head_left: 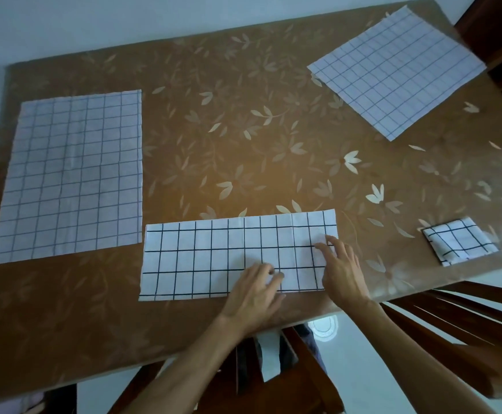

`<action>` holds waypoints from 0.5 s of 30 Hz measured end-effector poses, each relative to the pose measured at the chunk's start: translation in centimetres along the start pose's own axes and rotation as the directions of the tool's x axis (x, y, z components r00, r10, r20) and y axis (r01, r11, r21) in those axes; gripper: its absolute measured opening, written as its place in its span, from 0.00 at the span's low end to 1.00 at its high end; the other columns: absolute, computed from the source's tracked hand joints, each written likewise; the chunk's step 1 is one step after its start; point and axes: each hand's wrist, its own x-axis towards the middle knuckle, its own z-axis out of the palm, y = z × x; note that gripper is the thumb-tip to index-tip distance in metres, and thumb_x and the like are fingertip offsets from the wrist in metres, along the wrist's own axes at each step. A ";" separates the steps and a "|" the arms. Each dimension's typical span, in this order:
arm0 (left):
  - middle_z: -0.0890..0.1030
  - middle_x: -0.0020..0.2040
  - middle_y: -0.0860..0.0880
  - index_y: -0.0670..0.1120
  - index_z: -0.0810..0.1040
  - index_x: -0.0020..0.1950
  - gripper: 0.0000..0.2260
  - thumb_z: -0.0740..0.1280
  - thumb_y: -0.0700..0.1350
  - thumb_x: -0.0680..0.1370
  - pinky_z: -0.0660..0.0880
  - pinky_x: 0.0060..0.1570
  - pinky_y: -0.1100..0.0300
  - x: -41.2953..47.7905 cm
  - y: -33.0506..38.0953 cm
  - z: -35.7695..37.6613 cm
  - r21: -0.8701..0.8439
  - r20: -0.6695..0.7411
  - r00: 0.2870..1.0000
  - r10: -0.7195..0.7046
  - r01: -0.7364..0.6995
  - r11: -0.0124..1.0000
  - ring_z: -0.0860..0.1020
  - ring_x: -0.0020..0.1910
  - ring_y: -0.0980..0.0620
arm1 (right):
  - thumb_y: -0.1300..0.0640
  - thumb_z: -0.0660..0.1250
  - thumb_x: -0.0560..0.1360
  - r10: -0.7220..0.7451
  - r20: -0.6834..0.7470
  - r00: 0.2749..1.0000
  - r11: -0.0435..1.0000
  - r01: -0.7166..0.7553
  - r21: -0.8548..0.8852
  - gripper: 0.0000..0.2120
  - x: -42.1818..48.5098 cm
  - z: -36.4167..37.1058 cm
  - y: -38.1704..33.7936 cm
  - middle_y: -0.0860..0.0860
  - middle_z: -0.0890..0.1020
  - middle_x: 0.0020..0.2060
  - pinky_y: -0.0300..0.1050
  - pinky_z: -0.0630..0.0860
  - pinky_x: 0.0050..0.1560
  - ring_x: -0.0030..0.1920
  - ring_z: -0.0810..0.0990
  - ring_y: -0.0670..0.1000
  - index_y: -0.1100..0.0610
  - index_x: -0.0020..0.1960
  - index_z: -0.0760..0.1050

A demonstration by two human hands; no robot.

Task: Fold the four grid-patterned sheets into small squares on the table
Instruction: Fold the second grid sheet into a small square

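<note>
1. Work piece. The white cloth sheet with the bold black grid, folded to a long strip (202, 258), lies at 6 o'clock on the brown leaf-patterned table (243, 115), near its front edge. Its long axis runs from 9 to 3 o'clock.

2. Hands. Both sit on the strip's 3 o'clock half. The right hand (343, 273) rests at the very end, fingers (322, 248) spread and flat on the cloth, pinching nothing. The left hand (254, 294) lies just beside it toward 9 o'clock, fingers bent, tips on the cloth. I cannot tell whether thumb and forefinger nip a layer or only press.

3. Deciding relation. The free length of the strip extends toward 9 o'clock from both hands. I judge the next fold must carry one short end over the other along that axis. The right hand is nearer the 3 o'clock end; the 9 o'clock end is well apart from either hand.

4. Other pieces. Small folded grid square (458, 242) at 3 o'clock; open fine-grid sheet (70, 174) at 9 o'clock; tilted fine-grid sheet (399, 73) at 1 o'clock.
</note>
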 end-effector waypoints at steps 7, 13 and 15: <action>0.79 0.46 0.49 0.48 0.81 0.52 0.15 0.76 0.55 0.72 0.79 0.44 0.58 5.6 8.5 3.5 0.149 0.050 0.995 0.091 -0.097 0.984 0.77 0.45 0.51 | 0.77 0.72 0.61 -0.191 -0.053 0.980 0.981 0.192 0.007 0.24 0.6 -2.2 5.7 0.53 0.82 0.54 0.49 0.76 0.45 0.45 0.79 0.58 0.58 0.53 0.82; 0.82 0.43 0.48 0.47 0.84 0.45 0.21 0.84 0.43 0.55 0.81 0.40 0.60 7.7 10.9 4.7 0.109 0.039 0.989 -0.143 0.138 0.984 0.81 0.42 0.51 | 0.64 0.75 0.69 -0.338 0.084 0.937 0.941 0.337 0.028 0.18 1.3 -4.1 8.8 0.52 0.81 0.58 0.51 0.76 0.50 0.50 0.78 0.57 0.55 0.58 0.81; 0.82 0.46 0.48 0.47 0.82 0.48 0.18 0.82 0.42 0.62 0.80 0.46 0.60 7.4 11.2 4.8 0.043 -0.017 0.982 -0.186 0.187 0.981 0.81 0.45 0.51 | 0.62 0.75 0.69 -0.380 0.099 0.920 0.925 0.380 0.015 0.20 1.7 -4.7 9.5 0.53 0.80 0.59 0.52 0.76 0.51 0.52 0.79 0.58 0.55 0.60 0.80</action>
